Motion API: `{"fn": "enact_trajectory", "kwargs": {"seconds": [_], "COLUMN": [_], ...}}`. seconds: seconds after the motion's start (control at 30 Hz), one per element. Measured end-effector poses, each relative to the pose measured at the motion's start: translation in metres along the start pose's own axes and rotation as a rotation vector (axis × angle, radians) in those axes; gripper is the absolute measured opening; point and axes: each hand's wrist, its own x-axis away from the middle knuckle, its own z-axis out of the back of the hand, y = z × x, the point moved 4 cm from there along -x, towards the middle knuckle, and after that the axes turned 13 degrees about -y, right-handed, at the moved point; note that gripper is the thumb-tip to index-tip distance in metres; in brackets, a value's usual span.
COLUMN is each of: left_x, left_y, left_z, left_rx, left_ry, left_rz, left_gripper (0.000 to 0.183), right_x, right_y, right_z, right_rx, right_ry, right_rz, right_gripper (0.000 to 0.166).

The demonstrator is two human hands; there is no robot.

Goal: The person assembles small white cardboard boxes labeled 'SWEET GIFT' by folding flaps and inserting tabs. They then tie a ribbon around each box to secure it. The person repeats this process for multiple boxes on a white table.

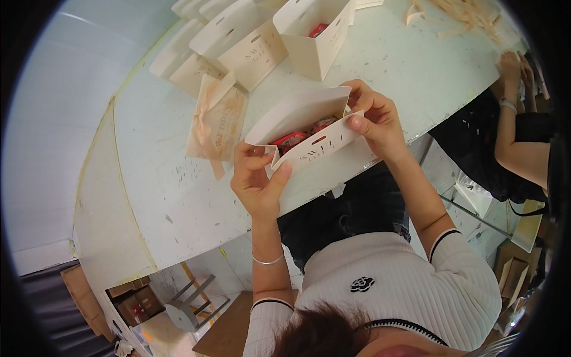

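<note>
Between my two hands is a white paper gift box (pixel 308 154) with its top open and a slot cut in the front panel. Red-wrapped packets (pixel 292 140) lie inside it. My left hand (pixel 258 178) pinches the box's left end, thumb on the front panel and fingers at the folded side. My right hand (pixel 377 118) grips the right end, its thumb on the front panel and its fingers behind. Left of the box, a flat closed gift box (pixel 216 120) with a peach ribbon bow lies on the table.
Several open white boxes (pixel 243 49) stand at the back of the white table (pixel 196 214); another box (pixel 312 49) holds something red. Loose peach ribbons (pixel 468 15) lie at the far right. At the right edge, another person's hands (pixel 513 67) rest near the table. A grey stool (pixel 183 314) is below.
</note>
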Motion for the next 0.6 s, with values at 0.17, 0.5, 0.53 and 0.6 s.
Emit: {"fn": "enact_trajectory", "kwargs": {"seconds": [0.17, 0.5, 0.53, 0.6], "left_x": [-0.014, -0.015, -0.016, -0.018], "left_y": [0.005, 0.005, 0.006, 0.011], "left_z": [-0.003, -0.007, -0.007, -0.007], "left_rx": [0.132, 0.111, 0.128, 0.102], "left_ry": [-0.013, -0.041, -0.042, -0.036], "left_rz": [0.038, -0.006, -0.016, 0.044], "left_gripper": [0.013, 0.025, 0.027, 0.026], "right_x": [-0.006, -0.007, -0.007, -0.008], "right_y": [-0.011, -0.014, -0.015, -0.014], "right_z": [-0.007, -0.012, -0.013, -0.010], "right_rx": [0.048, 0.079, 0.069, 0.061], "right_ry": [-0.035, -0.011, -0.014, -0.042], "right_rz": [0.012, 0.038, 0.026, 0.007], "right_gripper": [0.012, 0.015, 0.015, 0.014]}}
